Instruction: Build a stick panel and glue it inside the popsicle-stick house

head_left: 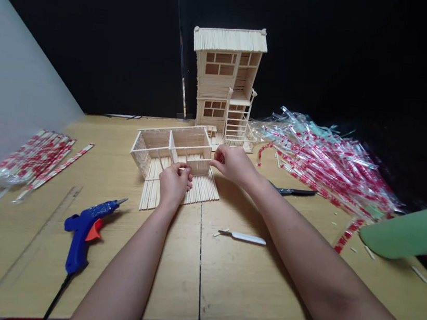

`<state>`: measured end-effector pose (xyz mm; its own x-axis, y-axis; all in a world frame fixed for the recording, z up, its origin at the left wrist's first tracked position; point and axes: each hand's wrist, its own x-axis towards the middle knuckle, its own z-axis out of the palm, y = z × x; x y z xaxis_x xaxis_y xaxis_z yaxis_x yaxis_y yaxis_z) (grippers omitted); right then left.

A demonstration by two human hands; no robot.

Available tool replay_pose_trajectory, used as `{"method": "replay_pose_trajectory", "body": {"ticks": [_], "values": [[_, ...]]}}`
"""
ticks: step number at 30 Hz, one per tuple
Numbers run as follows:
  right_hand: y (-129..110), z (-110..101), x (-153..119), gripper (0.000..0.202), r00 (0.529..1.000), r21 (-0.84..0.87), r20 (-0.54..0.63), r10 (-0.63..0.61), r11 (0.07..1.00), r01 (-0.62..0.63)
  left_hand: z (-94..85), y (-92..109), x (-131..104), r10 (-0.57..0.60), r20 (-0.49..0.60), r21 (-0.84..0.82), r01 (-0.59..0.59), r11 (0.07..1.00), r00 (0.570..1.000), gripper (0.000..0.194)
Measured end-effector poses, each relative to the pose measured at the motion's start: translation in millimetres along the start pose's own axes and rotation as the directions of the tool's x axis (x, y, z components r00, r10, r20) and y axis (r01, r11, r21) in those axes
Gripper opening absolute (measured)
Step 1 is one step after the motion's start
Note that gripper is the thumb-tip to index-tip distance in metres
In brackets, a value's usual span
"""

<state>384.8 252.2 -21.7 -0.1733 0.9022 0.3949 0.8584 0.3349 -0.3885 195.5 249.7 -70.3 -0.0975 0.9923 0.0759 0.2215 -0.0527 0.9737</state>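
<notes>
A small model house part (192, 135) made of pale wooden sticks, with open-topped walls and a divider, stands on a slatted stick floor (201, 190). My left hand (174, 182) rests over the front of that floor, its fingers curled in by the front wall; whatever they hold is hidden. At the right front corner, my right hand (234, 164) pinches what looks like the end of a thin wooden stick against the wall. A white-handled craft knife (248, 238) lies on the table, nearer to me than both hands.
Behind stands a taller stick house (215, 84) with a ladder. A blue glue gun (84, 229) and a clear ruler (40, 237) lie left, near wrapped chopsticks (36, 157). On the right are black-handled scissors (298, 192), piled wrappers (327, 159) and a green cylinder (409, 230).
</notes>
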Motion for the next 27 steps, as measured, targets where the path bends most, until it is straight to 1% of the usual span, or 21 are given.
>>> {"method": "replay_pose_trajectory", "body": {"ticks": [4,12,16,20,24,25,27], "values": [[-1.0,3.8,0.9,0.007,0.998,0.094,0.052,0.034,0.995,-0.038,0.3,1.3,-0.6,-0.009,0.001,-0.005,0.009,1.000,1.000,0.018],[-7.6,9.4,-1.3,0.009,0.999,0.045,-0.010,0.052,0.998,-0.052,-0.6,0.4,-1.5,0.003,-0.005,-0.017,-0.003,1.000,1.000,0.019],[-7.6,10.0,-2.2,0.006,0.997,0.139,-0.036,0.073,0.988,-0.067,-1.2,-0.8,-0.9,0.016,-0.001,-0.016,-0.016,1.000,1.000,0.022],[-8.8,3.5,-3.9,0.006,0.998,0.233,0.009,0.069,0.970,-0.070,-2.6,-1.0,-2.4,0.040,0.005,0.004,-0.040,0.999,0.999,0.025],[-10.9,-6.9,-6.0,0.007,0.996,0.287,0.065,0.067,0.954,-0.083,-9.1,1.1,-7.3,0.087,0.018,0.075,-0.088,0.993,0.996,0.031],[-11.4,-9.1,-6.5,0.007,0.994,0.291,0.078,0.074,0.952,-0.093,-11.7,2.7,-9.1,0.109,0.019,0.113,-0.110,0.987,0.994,0.031],[-12.4,-12.7,-7.8,0.006,0.989,0.292,0.112,0.093,0.948,-0.122,-17.4,7.9,-13.7,0.189,0.003,0.229,-0.184,0.956,0.982,0.027]]}}
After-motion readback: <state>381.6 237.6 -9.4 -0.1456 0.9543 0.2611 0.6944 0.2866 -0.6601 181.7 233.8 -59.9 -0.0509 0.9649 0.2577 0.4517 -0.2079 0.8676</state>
